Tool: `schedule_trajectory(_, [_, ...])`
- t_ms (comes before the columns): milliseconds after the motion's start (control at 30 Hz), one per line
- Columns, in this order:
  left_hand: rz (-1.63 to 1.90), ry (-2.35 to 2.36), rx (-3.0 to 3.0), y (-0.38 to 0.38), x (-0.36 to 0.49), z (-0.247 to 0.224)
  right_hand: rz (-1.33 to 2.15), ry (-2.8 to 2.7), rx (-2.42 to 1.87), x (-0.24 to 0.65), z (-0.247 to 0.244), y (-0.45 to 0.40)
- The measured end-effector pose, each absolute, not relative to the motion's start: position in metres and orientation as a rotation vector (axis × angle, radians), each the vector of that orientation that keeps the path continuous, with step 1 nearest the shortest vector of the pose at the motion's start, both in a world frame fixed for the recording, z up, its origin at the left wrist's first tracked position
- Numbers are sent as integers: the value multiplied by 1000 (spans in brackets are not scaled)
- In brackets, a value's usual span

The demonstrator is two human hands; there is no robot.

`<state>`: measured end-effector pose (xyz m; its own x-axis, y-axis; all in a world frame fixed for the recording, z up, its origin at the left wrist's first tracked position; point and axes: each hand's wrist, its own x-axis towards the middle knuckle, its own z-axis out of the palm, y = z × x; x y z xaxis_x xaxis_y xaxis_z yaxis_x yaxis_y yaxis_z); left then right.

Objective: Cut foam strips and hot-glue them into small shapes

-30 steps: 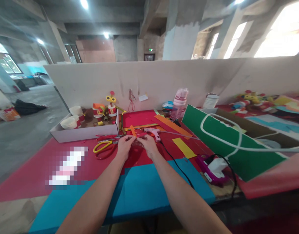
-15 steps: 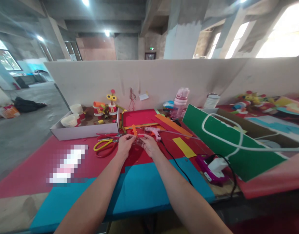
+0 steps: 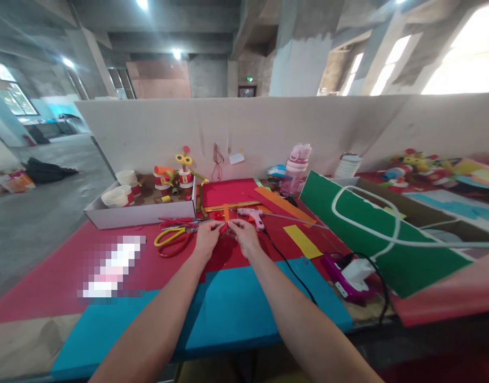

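Over the red tabletop, my left hand (image 3: 207, 238) and my right hand (image 3: 245, 236) meet with fingers pinched. Between their fingertips is a small red piece (image 3: 224, 228), its kind too small to make out. A narrow orange strip (image 3: 226, 211) stands up from the same spot, touching the fingertips. Exactly which fingers bear on which piece is partly hidden. A pink glue gun (image 3: 250, 214) lies just beyond my right hand. Left of my left hand are pliers with yellow and red handles (image 3: 170, 239) and a red-handled tool (image 3: 176, 221).
A shallow white box (image 3: 142, 215) holds cups and small figures at the back left. Blue sheets (image 3: 244, 303) cover the front edge. On the right are a yellow strip (image 3: 303, 242), a purple power strip (image 3: 344, 282) with cords, a green board (image 3: 372, 239) and a pink bottle (image 3: 296, 167).
My hands have drawn closer together. The orange strip has shifted right and become more upright, and the red piece has tilted from nearly level to slanted.
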<state>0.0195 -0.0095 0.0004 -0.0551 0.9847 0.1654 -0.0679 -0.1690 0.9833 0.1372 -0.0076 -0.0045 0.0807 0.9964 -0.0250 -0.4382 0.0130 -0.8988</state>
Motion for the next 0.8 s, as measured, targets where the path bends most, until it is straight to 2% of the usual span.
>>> schedule_trajectory(233, [1332, 939, 1184, -14, 25, 0, 1262, -771, -896, 138, -8, -3])
schedule_trajectory(800, [1430, 1104, 1231, -14, 20, 4, 1321, -857, -877, 140, 2, -8])
